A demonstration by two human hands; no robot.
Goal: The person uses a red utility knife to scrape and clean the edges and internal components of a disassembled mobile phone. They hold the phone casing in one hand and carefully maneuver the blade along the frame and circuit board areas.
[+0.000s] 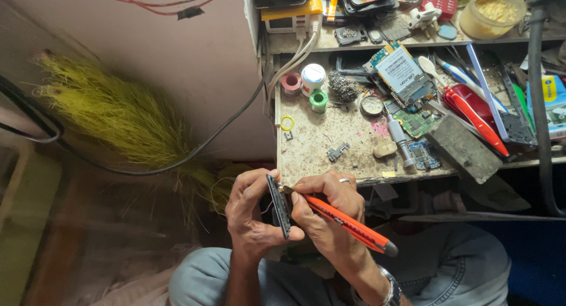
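The desk (330,138) is the biggest thing here, and it is dirty and full of small parts. To the left of the desk, a bunch of yellow-green broom straw (112,108) leans on the pink wall, and a black cable (194,147) hangs across it. On the right part of the desk lies a red phone cover (474,114). Next to it, toward the middle of the desk, sits a green circuit board (404,73) with a white label. At the back left of the desk stand little rolls of wire: a pink one (290,82), a white one (313,76) and a green one (318,101).

Just in front of the desk's near edge, the person works above their lap. The left hand (250,214) has its grip closed around a thin dark phone frame (279,206), held up on its edge. The right hand (330,209) has its grip tight on an orange cutter knife (348,223). The knife's tip touches the top of the phone frame. A ring is on one finger of the right hand, and a watch (389,291) is on that wrist.
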